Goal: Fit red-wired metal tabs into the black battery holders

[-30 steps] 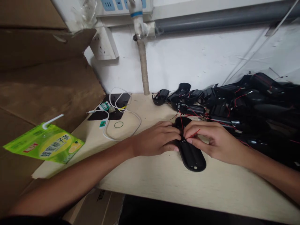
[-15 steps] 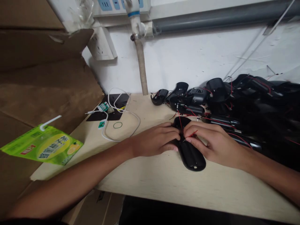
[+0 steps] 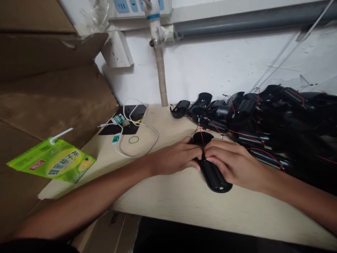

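- The black case (image 3: 215, 177) lies flat on the pale surface (image 3: 163, 196), right between the two hands. Think of it as the middle of a clock, with 12 o'clock toward the wall (image 3: 200, 66).
- The left hand (image 3: 181, 157) is at about 10 o'clock. It holds the case by its edge, with its fingers bent over the rim.
- The right hand (image 3: 234, 160) is at 3 o'clock. Its thumb and first finger are close together over the middle of the case. They hide what is between them, so I cannot tell if they pinch anything.
- A thin red wire (image 3: 201, 136) goes from the fingertips up toward 12 o'clock.
- A big pile of black cases (image 3: 263, 119) sits at 2 o'clock, with more red wires on it.
- At 10 o'clock, a white cord (image 3: 158, 134) loops over a dark mat (image 3: 131, 129).
- A green ring (image 3: 134, 143) lies near the cord.
- At 9 o'clock is a green drink pack (image 3: 56, 165) with a white straw (image 3: 61, 135).
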`<state>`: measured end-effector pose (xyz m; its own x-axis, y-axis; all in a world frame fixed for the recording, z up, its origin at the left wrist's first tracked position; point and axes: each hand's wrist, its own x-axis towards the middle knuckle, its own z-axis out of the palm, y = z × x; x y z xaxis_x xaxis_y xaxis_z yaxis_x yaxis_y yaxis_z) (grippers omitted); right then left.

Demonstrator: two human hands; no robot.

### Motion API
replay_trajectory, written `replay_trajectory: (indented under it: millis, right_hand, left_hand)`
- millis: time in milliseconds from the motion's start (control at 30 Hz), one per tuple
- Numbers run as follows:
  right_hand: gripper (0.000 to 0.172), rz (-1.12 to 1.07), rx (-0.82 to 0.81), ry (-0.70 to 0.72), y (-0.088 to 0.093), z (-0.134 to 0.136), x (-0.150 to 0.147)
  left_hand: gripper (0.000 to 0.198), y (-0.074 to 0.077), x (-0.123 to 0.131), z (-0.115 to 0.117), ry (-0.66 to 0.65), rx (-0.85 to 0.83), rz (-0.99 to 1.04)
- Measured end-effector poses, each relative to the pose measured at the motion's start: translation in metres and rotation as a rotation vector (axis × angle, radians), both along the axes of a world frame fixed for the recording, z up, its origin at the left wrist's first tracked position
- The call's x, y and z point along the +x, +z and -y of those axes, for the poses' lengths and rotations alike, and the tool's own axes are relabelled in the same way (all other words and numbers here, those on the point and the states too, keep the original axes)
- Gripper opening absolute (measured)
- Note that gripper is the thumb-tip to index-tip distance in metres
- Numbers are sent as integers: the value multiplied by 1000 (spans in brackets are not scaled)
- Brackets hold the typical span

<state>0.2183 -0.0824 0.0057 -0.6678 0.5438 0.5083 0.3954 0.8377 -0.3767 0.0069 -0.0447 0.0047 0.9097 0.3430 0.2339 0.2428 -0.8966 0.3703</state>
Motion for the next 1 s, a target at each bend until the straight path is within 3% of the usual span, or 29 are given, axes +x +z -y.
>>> replay_trajectory:
  millis: [833, 1000]
  right_hand:
    - [27, 66, 247, 12, -6, 10, -4]
    - [25, 163, 252, 30, -2, 9, -5]
  left_hand:
    - [17, 5, 2, 5, 13, 78, -13]
    - [22, 5, 3, 5, -16, 142, 31]
